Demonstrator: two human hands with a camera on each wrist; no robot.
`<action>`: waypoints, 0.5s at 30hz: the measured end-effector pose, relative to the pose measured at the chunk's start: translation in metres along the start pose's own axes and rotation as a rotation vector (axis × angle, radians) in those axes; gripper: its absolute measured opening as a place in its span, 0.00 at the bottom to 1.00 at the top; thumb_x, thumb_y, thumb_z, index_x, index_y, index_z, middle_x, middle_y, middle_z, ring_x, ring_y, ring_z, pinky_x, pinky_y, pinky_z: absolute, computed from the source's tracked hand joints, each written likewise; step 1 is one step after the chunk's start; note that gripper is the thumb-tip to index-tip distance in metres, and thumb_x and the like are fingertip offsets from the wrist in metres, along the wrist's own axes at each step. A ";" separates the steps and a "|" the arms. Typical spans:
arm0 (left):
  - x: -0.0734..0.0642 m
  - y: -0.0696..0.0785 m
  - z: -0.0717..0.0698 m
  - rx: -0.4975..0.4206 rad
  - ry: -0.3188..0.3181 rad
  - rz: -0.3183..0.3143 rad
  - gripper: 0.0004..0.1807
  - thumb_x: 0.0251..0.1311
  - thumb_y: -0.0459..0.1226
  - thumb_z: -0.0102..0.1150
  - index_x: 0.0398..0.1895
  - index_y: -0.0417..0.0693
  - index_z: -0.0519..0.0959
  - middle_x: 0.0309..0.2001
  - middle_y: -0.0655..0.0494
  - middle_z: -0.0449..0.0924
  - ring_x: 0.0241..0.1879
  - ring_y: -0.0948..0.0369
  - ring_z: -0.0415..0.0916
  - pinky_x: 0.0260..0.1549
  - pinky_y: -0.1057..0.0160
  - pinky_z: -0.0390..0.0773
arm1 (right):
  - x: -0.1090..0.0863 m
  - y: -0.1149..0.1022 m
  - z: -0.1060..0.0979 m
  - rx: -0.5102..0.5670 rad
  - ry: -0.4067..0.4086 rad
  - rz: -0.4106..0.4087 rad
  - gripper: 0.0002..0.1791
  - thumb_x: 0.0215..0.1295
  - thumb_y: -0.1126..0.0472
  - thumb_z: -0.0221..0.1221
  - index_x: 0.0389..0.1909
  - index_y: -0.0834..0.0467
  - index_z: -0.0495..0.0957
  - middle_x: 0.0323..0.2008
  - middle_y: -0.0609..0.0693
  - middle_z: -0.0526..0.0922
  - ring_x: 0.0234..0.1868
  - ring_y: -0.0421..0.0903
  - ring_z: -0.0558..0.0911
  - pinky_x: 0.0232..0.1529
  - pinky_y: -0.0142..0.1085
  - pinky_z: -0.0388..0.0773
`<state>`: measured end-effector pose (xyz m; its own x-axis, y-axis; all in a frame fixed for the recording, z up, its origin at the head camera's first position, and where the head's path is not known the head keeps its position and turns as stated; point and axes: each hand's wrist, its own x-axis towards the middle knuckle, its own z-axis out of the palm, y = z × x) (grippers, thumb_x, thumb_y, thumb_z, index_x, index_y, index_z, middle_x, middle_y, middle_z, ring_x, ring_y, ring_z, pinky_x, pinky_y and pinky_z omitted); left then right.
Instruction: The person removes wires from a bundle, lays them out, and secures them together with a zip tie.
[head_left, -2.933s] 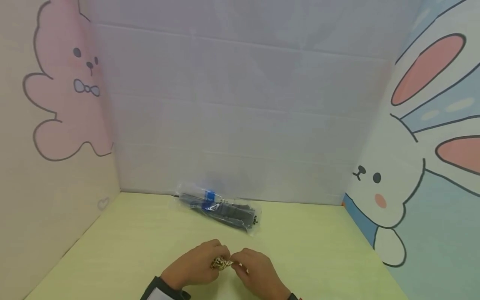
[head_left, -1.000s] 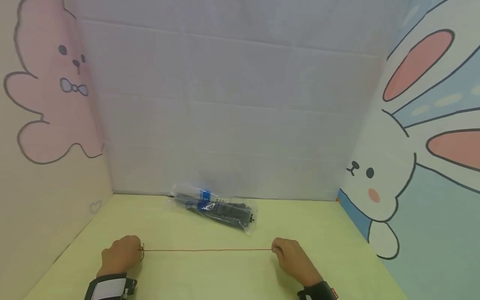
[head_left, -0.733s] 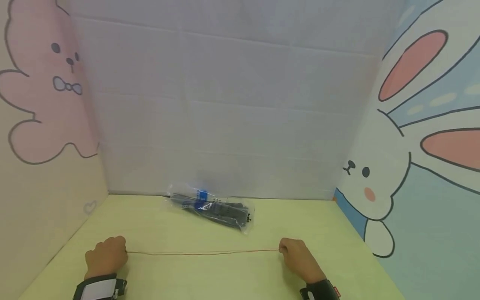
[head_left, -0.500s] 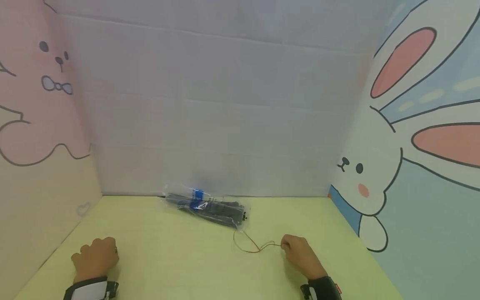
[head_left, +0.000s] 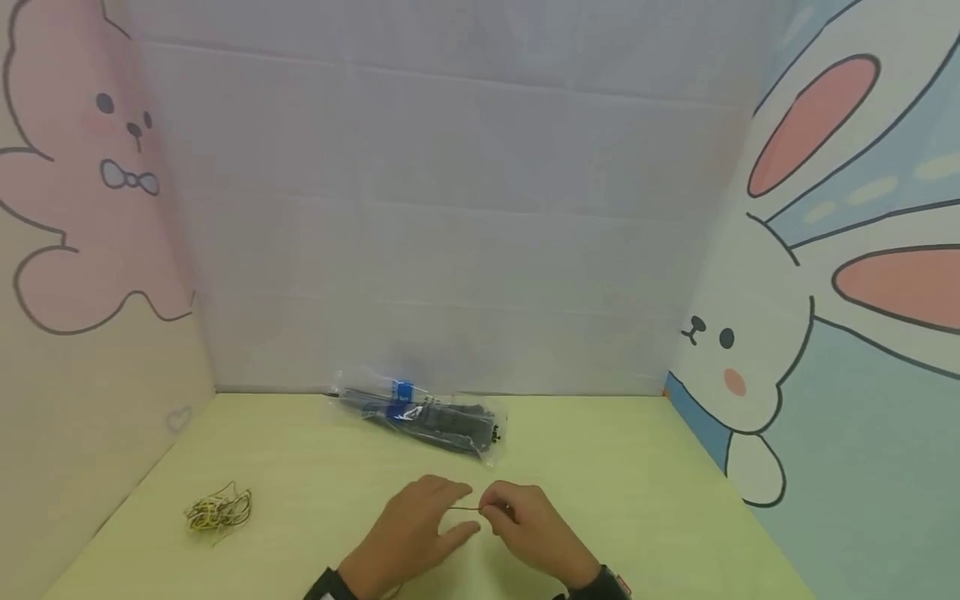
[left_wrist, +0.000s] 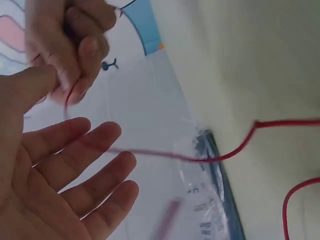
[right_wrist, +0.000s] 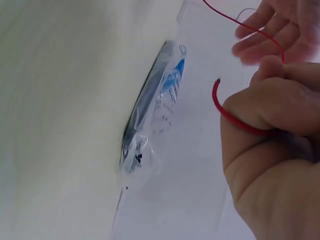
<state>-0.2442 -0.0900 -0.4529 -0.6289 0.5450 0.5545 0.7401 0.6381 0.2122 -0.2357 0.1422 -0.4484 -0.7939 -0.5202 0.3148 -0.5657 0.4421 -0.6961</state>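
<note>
White backdrop (head_left: 465, 208), yellow-green table (head_left: 315, 467), red cord (left_wrist: 200, 160) above it.
The backdrop spans the rear between a drawn white rabbit (head_left: 757, 292) on the right and a drawn pink bear (head_left: 97, 217) on the left. Near its foot lies a clear plastic bag (head_left: 442, 423) of long dark contents, beyond the hands and well apart from them. The left hand (head_left: 408, 527) is spread, thumb away from extended fingers, gripping nothing; it blocks part of the cord from the head view. The right hand (head_left: 536, 531), just beside it, curls, thumb and fingers pinching the cord. A tangled yellow-and-dark string (head_left: 217, 511) rests well to the left. The red cord runs from that pinch past the left fingertips; contact there is unclear.
</note>
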 end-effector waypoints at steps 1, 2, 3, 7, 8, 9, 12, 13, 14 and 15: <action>0.000 0.004 0.005 -0.032 -0.054 -0.004 0.15 0.60 0.44 0.66 0.48 0.50 0.82 0.39 0.62 0.85 0.40 0.65 0.80 0.38 0.64 0.80 | 0.001 -0.001 0.003 0.023 -0.007 -0.001 0.08 0.74 0.61 0.52 0.37 0.54 0.79 0.21 0.46 0.76 0.18 0.26 0.64 0.22 0.23 0.67; -0.001 0.005 0.009 -0.062 -0.097 -0.015 0.12 0.60 0.41 0.66 0.46 0.50 0.83 0.37 0.62 0.85 0.38 0.67 0.80 0.36 0.65 0.79 | 0.001 -0.001 0.005 0.038 -0.010 -0.006 0.08 0.74 0.61 0.51 0.37 0.54 0.78 0.21 0.47 0.77 0.18 0.26 0.64 0.22 0.23 0.67; -0.003 0.003 0.012 -0.085 -0.135 -0.029 0.10 0.60 0.39 0.65 0.44 0.49 0.83 0.34 0.63 0.85 0.35 0.69 0.79 0.34 0.67 0.78 | 0.002 -0.001 0.006 0.050 -0.010 -0.007 0.08 0.75 0.61 0.51 0.37 0.53 0.78 0.22 0.48 0.77 0.18 0.26 0.64 0.21 0.23 0.66; -0.008 -0.019 0.010 -0.168 -0.244 -0.101 0.05 0.64 0.33 0.60 0.37 0.49 0.85 0.30 0.63 0.85 0.28 0.75 0.75 0.29 0.70 0.76 | 0.000 0.008 0.000 0.018 0.022 0.004 0.07 0.74 0.61 0.52 0.36 0.50 0.78 0.22 0.46 0.77 0.18 0.27 0.67 0.22 0.24 0.67; -0.009 -0.026 0.007 -0.183 -0.257 -0.118 0.06 0.65 0.34 0.58 0.37 0.50 0.85 0.30 0.63 0.85 0.28 0.76 0.75 0.29 0.70 0.76 | -0.001 0.012 -0.004 0.005 0.027 0.020 0.07 0.73 0.61 0.53 0.36 0.50 0.78 0.22 0.45 0.78 0.19 0.27 0.68 0.22 0.25 0.68; -0.010 -0.033 0.004 -0.188 -0.273 -0.140 0.06 0.66 0.34 0.57 0.37 0.50 0.85 0.30 0.63 0.85 0.28 0.76 0.75 0.29 0.70 0.75 | -0.003 0.016 -0.009 -0.004 0.031 0.046 0.06 0.72 0.61 0.54 0.35 0.50 0.79 0.22 0.45 0.78 0.19 0.28 0.70 0.22 0.25 0.69; -0.015 -0.054 -0.007 -0.148 -0.286 -0.203 0.06 0.64 0.35 0.58 0.37 0.50 0.85 0.28 0.64 0.84 0.28 0.75 0.75 0.28 0.68 0.76 | -0.009 0.030 -0.024 -0.027 0.032 0.140 0.06 0.70 0.60 0.56 0.34 0.55 0.81 0.25 0.49 0.81 0.22 0.31 0.75 0.25 0.28 0.73; -0.017 -0.059 -0.011 -0.108 -0.280 -0.223 0.05 0.63 0.35 0.60 0.36 0.51 0.85 0.28 0.65 0.84 0.28 0.74 0.75 0.28 0.67 0.76 | -0.012 0.035 -0.030 -0.033 0.032 0.178 0.07 0.70 0.59 0.57 0.34 0.56 0.81 0.26 0.50 0.81 0.23 0.32 0.76 0.25 0.29 0.73; -0.020 -0.065 -0.014 -0.073 -0.272 -0.245 0.04 0.61 0.34 0.61 0.35 0.51 0.85 0.28 0.64 0.84 0.28 0.73 0.76 0.28 0.67 0.76 | -0.014 0.040 -0.035 -0.040 0.033 0.213 0.07 0.69 0.59 0.57 0.34 0.57 0.81 0.27 0.51 0.82 0.24 0.33 0.77 0.26 0.29 0.74; -0.022 -0.070 -0.016 -0.033 -0.269 -0.271 0.04 0.60 0.34 0.62 0.34 0.52 0.85 0.27 0.65 0.84 0.27 0.72 0.77 0.27 0.67 0.75 | -0.017 0.044 -0.040 -0.049 0.037 0.243 0.08 0.69 0.59 0.57 0.34 0.58 0.81 0.27 0.51 0.82 0.24 0.33 0.77 0.26 0.30 0.74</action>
<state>-0.2786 -0.1557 -0.4674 -0.8397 0.4849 0.2444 0.5427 0.7631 0.3508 -0.2561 0.1999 -0.4590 -0.9150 -0.3679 0.1659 -0.3668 0.5866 -0.7221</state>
